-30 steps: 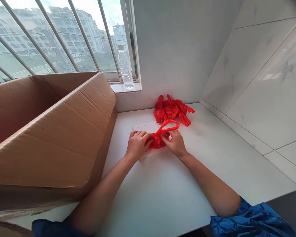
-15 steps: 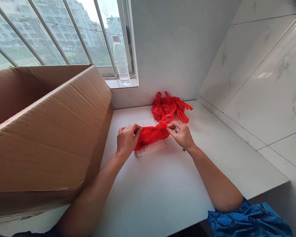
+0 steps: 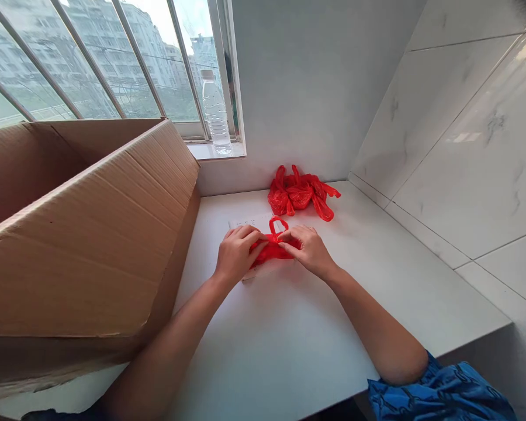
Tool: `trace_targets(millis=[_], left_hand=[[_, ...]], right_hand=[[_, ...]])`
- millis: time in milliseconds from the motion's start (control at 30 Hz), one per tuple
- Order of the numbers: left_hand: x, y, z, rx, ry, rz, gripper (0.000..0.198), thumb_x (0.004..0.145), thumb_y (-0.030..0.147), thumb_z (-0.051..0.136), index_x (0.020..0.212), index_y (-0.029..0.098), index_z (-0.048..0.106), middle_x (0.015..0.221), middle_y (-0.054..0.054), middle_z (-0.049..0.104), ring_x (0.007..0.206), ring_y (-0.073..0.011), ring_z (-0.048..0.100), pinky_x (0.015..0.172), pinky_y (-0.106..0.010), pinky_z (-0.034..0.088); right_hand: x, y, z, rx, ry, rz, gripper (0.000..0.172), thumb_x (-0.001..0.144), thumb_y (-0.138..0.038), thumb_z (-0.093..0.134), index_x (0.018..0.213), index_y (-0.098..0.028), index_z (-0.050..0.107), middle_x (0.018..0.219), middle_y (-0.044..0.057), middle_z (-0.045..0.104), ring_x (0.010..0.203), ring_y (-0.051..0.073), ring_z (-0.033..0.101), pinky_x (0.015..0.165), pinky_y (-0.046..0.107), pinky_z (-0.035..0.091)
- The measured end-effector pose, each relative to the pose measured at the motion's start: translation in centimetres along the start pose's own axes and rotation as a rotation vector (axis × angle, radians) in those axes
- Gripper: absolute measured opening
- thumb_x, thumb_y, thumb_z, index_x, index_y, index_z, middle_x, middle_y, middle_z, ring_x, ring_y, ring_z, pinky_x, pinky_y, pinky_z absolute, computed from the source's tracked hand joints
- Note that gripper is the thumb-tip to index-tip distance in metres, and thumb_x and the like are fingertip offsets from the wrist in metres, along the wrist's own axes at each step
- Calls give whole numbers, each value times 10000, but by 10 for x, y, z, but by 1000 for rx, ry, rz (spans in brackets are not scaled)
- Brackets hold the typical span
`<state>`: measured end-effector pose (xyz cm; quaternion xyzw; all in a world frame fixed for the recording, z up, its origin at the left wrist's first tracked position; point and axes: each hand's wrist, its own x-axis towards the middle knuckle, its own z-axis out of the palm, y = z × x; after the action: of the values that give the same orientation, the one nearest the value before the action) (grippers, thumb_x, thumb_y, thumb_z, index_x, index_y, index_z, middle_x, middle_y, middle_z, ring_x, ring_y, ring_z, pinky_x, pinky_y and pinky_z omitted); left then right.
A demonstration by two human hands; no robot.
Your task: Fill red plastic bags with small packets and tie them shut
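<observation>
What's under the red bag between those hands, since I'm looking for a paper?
A white printed sheet lies under the red plastic bag; only its edges show. The bag, the left hand and the right hand cover the rest, so its middle cannot be seen.

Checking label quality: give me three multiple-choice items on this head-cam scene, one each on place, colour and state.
1. Where is the clear plastic water bottle?
A) on the white counter
B) on the window sill
C) on the floor

2. What colour is the thin plastic bag under the left hand and right hand?
A) blue
B) white
C) red

3. The brown corrugated cardboard box is:
A) open-topped
B) taped shut
C) flattened

1 B: it stands on the sill by the glass.
2 C: red plastic shows between the hands.
3 A: its inner walls show.
</observation>
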<state>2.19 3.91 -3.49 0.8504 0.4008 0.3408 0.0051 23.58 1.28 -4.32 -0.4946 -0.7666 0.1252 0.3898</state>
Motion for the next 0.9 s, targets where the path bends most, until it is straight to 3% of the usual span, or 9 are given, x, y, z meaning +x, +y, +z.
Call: trace_targets(millis=[67, 233, 300, 400, 533, 600, 667, 767, 900], left_hand=[[3, -8, -3, -92, 104, -113, 159, 955, 311, 539, 889, 230, 659, 954, -29, 699, 920, -197, 630, 868, -354, 466], [9, -21, -12, -417, 364, -427, 153, 918, 336, 554, 883, 196, 606, 1004, -44, 684, 994, -200, 640, 895, -351, 497], [9, -14, -15, -479, 331, -412, 158, 907, 271, 526, 1017, 197, 611, 1108, -56, 674, 1064, -201, 628, 945, -362, 485], [7, 4, -20, -377, 158, -223, 389, 869, 203, 529, 1256, 231, 558, 1245, -56, 640, 1135, -210, 595, 1006, -386, 438], [6, 17, -24, -94, -7, -11, 193, 871, 233, 567, 1020, 264, 686, 996, -8, 716, 999, -222, 614, 1046, -431, 359], [7, 15, -24, -100, 44, -72, 184, 912, 242, 509, 913, 247, 693, 899, -3, 722, 897, -202, 625, 984, -400, 398], [7, 12, -25, -192, 105, -206, 219, 928, 247, 473, 964, 237, 689, 920, -2, 727, 827, -181, 627, 857, -342, 452], [9, 4, -27, -334, 146, -328, 276, 908, 210, 446, 1045, 240, 683, 928, 8, 715, 789, -155, 618, 735, -278, 463], [12, -15, -24, -532, 290, -453, 179, 839, 185, 467, 890, 210, 637, 830, 7, 660, 779, -148, 608, 703, -255, 466]], right_hand=[[2, 6, -10, 25, 13, 13, 130, 942, -275, 596, 1008, -253, 705, 967, 32, 736, 935, 227, 638, 864, 392, 431], [5, 22, -36, 77, 217, 79, 209, 948, -328, 562, 1065, -246, 715, 953, 44, 710, 867, 205, 644, 855, 378, 488], [3, 20, -37, 122, 180, 65, 215, 941, -348, 567, 1064, -250, 713, 1001, 49, 697, 919, 206, 646, 866, 367, 497], [0, 6, -28, 204, 96, 72, 242, 922, -397, 607, 1095, -249, 688, 1079, 51, 694, 991, 209, 649, 885, 359, 500], [-4, -10, -21, 292, -58, 109, 246, 925, -417, 617, 1079, -245, 703, 966, 26, 735, 910, 195, 673, 846, 338, 509], [-5, -13, -22, 342, -114, 125, 240, 948, -424, 577, 1016, -249, 725, 985, 24, 740, 921, 197, 673, 815, 324, 515], [-5, -13, -24, 387, -119, 134, 255, 953, -443, 563, 994, -255, 730, 1033, 22, 736, 965, 203, 667, 816, 320, 518], [-3, -7, -28, 398, -35, 113, 222, 920, -442, 612, 947, -251, 723, 971, 16, 731, 940, 199, 663, 840, 326, 515], [3, 13, -33, 431, 342, 217, 220, 904, -444, 615, 927, -229, 655, 900, 31, 687, 875, 190, 650, 814, 333, 525]])
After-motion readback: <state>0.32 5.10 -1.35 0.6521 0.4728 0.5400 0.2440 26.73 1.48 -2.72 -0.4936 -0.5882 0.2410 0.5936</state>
